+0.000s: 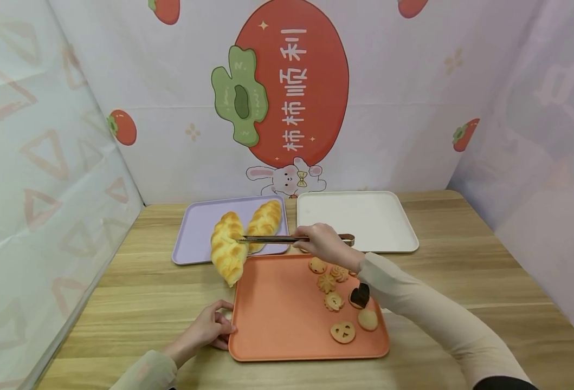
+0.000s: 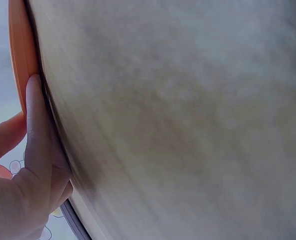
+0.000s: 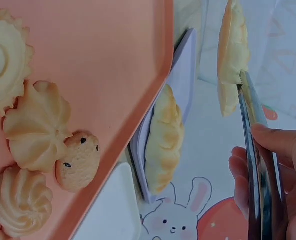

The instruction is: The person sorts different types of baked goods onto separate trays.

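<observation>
My right hand [image 1: 327, 242] grips metal tongs [image 1: 272, 239], which point left. Their tips pinch a braided golden bread loaf [image 1: 229, 254], held up in front of the purple tray [image 1: 194, 227]. In the right wrist view the loaf [image 3: 233, 47] hangs at the tong tips. A second braided loaf [image 1: 266, 219] lies on the purple tray. My left hand [image 1: 208, 328] holds the left edge of an orange tray [image 1: 282, 309]; in the left wrist view its fingertips touch the tray's rim [image 2: 22, 50]. Several cookies [image 1: 342, 332] lie on the orange tray's right side.
A white tray [image 1: 360, 216] stands at the back right, partly behind my right hand. The wooden table [image 1: 140, 281] meets a white patterned backdrop [image 1: 389, 141] at the back, with cloth sides left and right.
</observation>
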Demonstrator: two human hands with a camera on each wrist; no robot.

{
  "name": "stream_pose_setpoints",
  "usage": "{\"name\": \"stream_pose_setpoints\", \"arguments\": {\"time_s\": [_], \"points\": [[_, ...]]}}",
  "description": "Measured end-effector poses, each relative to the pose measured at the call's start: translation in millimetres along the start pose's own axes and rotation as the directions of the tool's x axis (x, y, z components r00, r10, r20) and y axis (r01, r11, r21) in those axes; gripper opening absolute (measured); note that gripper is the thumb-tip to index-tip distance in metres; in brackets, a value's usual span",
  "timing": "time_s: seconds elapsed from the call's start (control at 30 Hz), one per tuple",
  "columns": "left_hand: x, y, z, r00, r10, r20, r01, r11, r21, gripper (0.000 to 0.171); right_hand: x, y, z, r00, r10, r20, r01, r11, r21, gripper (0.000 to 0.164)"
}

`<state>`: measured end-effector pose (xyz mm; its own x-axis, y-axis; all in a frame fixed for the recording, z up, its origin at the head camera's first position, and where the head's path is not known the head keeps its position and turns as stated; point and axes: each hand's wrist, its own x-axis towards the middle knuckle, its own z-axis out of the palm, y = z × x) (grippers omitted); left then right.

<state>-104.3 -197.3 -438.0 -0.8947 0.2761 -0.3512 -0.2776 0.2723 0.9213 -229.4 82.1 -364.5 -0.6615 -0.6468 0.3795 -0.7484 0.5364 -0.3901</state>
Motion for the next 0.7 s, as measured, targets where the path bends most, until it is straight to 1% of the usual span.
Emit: {"name": "stream_pose_setpoints", "arguments": {"time_s": [0.47,0.7], "points": [[0.7,-2.2,0.2,1.000,0.007,-0.001,-0.007,1.000,-0.014,0.044,28,5,14,0.995,0.100,0.023,-0.100,0.995,0.018,0.014],[0.5,-2.7,-0.1,1.000,0.002,-0.003,-0.002,1.000,-0.009,0.044,46,4,25,0.990,0.143,0.014,-0.142,0.989,-0.035,0.014]]}}
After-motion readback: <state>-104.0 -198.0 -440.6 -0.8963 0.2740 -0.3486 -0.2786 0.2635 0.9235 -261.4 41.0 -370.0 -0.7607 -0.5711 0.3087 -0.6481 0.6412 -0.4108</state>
